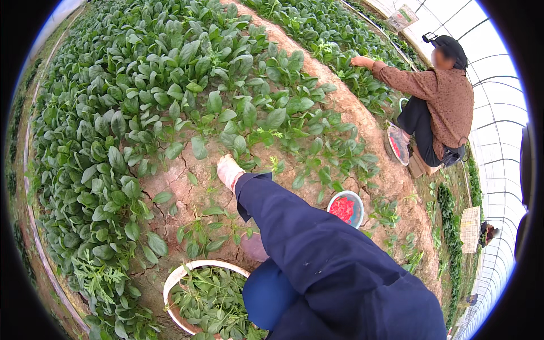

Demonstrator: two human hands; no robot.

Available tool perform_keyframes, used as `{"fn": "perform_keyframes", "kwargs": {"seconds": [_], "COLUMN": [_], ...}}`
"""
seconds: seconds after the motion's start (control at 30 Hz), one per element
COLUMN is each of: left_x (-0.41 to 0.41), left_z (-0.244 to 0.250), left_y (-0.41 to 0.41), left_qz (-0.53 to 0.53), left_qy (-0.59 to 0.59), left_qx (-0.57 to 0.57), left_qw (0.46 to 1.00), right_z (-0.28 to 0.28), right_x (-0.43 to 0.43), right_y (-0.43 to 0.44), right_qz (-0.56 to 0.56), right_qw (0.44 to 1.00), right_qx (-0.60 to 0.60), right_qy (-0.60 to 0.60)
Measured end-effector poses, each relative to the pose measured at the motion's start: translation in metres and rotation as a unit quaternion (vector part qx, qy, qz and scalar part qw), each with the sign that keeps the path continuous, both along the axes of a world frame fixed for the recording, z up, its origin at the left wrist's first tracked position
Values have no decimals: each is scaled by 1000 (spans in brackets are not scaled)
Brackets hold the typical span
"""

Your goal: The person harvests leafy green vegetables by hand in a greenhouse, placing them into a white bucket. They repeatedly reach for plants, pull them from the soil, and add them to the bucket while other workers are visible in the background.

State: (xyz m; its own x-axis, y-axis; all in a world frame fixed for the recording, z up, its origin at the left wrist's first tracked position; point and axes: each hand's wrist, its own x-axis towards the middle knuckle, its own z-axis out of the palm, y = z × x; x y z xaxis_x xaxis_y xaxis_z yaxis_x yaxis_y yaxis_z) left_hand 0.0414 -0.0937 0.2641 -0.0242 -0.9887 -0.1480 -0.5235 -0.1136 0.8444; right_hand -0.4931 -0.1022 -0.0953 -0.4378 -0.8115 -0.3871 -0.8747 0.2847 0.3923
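My right hand [230,172], in a pale, soiled glove, reaches out to the base of leafy green plants [238,142] that look like spinach, just above cracked soil. Its fingers are curled and partly hidden, so I cannot tell if they hold a leaf or stem. A dark blue sleeve covers the arm. My left hand is out of view. Below the hand, loose-looking plants [208,231] lie or grow low on the soil. A white-rimmed tub [173,278] full of picked greens [212,297] stands beside my blue-clad knee.
A small round bucket [360,212] with red pieces [341,208] stands right of my sleeve. Dense plants cover the left side. Across a bare soil ridge [340,95], a crouching person [446,102] in a brown top reaches into plants, beside another bucket [403,159]. A further person is at far right.
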Motion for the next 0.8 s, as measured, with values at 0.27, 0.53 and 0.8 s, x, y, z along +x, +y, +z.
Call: {"fn": "perform_keyframes", "kwargs": {"seconds": [0.27,0.53,0.8], "left_x": [-10,-10,-19], "left_z": [-7,-9,1], "left_y": [-1,-3,3], "left_qz": [52,35,24], "left_qy": [42,14,1], "left_qx": [3,3,-3], "left_qw": [998,999,1000], "right_z": [-8,-9,-1], "right_x": [-4,1,14], "right_y": [-15,-22,-16], "right_qz": [45,24,5], "right_qw": [997,994,995], "right_qx": [12,65,45], "right_qy": [-60,-90,-85]}}
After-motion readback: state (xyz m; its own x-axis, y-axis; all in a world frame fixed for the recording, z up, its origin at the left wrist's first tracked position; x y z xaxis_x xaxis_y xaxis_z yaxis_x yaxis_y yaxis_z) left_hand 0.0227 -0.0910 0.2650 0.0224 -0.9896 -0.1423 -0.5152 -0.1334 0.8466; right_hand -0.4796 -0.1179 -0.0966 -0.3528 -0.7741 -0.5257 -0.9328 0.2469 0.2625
